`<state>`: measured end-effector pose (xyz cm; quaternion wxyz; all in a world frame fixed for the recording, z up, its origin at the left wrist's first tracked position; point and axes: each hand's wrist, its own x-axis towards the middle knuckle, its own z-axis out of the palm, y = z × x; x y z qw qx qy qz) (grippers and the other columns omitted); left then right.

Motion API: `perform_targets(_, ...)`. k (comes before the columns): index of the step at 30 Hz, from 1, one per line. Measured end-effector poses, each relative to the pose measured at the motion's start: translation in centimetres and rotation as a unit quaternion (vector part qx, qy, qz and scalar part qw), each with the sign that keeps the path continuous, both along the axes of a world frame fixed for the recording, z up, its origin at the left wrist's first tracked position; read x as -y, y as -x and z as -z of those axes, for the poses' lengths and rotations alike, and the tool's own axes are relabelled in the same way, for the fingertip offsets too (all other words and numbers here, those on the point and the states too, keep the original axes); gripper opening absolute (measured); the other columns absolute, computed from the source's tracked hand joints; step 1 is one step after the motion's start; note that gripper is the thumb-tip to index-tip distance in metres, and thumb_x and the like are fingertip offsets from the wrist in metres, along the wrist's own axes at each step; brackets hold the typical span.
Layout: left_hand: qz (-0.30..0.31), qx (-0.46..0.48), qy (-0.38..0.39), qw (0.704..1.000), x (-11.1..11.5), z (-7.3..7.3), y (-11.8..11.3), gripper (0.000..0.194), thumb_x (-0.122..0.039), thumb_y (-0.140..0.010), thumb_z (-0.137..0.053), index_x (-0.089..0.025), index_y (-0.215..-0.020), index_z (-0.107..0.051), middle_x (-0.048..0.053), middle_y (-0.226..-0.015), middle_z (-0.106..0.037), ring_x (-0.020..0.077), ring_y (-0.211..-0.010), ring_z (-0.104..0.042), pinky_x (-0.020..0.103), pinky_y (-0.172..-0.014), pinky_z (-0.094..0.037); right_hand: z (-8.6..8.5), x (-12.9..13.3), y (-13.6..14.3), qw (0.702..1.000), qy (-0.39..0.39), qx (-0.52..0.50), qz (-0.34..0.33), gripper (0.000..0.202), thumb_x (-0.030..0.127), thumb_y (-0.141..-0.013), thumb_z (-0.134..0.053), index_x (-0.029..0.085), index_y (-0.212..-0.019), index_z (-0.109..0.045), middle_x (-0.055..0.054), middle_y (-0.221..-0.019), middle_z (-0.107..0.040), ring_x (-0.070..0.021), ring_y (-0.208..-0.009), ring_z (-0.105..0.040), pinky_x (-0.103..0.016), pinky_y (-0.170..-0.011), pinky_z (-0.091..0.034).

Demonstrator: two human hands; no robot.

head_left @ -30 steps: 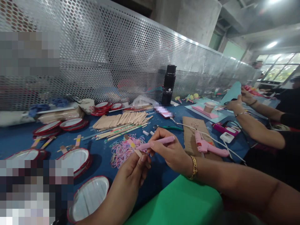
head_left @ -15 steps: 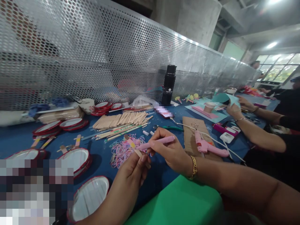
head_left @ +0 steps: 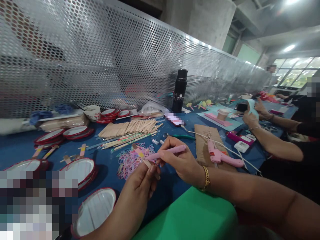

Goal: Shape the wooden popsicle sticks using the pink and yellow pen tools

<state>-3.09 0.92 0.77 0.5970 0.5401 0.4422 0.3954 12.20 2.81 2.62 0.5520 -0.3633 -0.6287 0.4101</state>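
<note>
My left hand [head_left: 143, 181] pinches a flat wooden craft stick [head_left: 139, 152], which has a yellow band and pink colouring and slants up to the left. In my right hand [head_left: 176, 160] is a pink marker pen [head_left: 172, 151], held like a pencil with its tip end at the stick. Whether the tip touches the wood I cannot tell. Beneath and behind both hands spreads a pile of pastel rubber bands [head_left: 126, 161]. Plain craft sticks [head_left: 128, 128] lie in a heap farther back.
Round red-rimmed drums [head_left: 78, 170] stand at left. A pink glue gun [head_left: 221, 156] rests on cardboard [head_left: 203, 143] at right, its white cable crossing the table. A black flask [head_left: 180, 91] stands by the perforated metal screen [head_left: 112, 60]. Another person's hands [head_left: 251, 116] hold blue paper.
My right hand has shifted the marker slightly along the stick, its tip end now a little farther right. At right, the other person's hands have folded or turned the blue paper upright.
</note>
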Motion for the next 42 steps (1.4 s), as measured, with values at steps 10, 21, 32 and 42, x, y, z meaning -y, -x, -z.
perform_targets(10, 0.000, -0.008, -0.004, 1.000, 0.0, 0.0, 0.1, 0.045, -0.064, -0.079, -0.059, -0.020, -0.076, -0.059, -0.004, -0.061, -0.049, 0.0088, -0.051, -0.037, 0.020, -0.043, -0.025, -0.1, -0.3, -0.1, 1.000, 0.009, -0.009, 0.017, 0.013, 0.026, -0.083, -0.060, 0.020, -0.073, -0.055, 0.001, -0.066, -0.063, -0.0131, -0.060, -0.058, -0.027, -0.060, -0.047)
perform_targets(21, -0.011, 0.010, 0.015, 1.000, 0.0, 0.3, 0.2, 0.044, -0.063, -0.075, -0.064, -0.020, -0.075, -0.061, -0.003, -0.061, -0.053, 0.0089, -0.052, -0.041, 0.019, -0.045, -0.030, 0.0, -0.5, -0.2, 1.000, 0.005, 0.008, 0.027, 0.012, 0.023, -0.083, -0.060, 0.019, -0.073, -0.055, 0.001, -0.066, -0.062, -0.0137, -0.061, -0.058, -0.028, -0.060, -0.046)
perform_targets(32, -0.008, 0.010, 0.002, 1.000, -0.2, 0.5, 0.2, 0.041, -0.061, -0.078, -0.064, -0.020, -0.075, -0.060, -0.003, -0.061, -0.052, 0.0093, -0.052, -0.042, 0.019, -0.046, -0.033, 0.1, -0.3, -0.2, 1.000, 0.000, 0.016, 0.017, 0.010, 0.022, -0.082, -0.060, 0.020, -0.073, -0.056, 0.001, -0.068, -0.063, -0.0130, -0.062, -0.058, -0.027, -0.061, -0.047)
perform_targets(42, -0.010, 0.026, 0.001, 1.000, 0.2, -0.5, 0.0, 0.039, -0.059, -0.076, -0.066, -0.021, -0.070, -0.059, -0.002, -0.061, -0.053, 0.0115, -0.052, -0.042, 0.022, -0.047, -0.035, 0.0, 0.0, 0.0, 1.000, 0.003, 0.005, -0.001, 0.011, 0.023, -0.082, -0.061, 0.020, -0.074, -0.056, 0.001, -0.069, -0.063, -0.0129, -0.062, -0.058, -0.027, -0.061, -0.047)
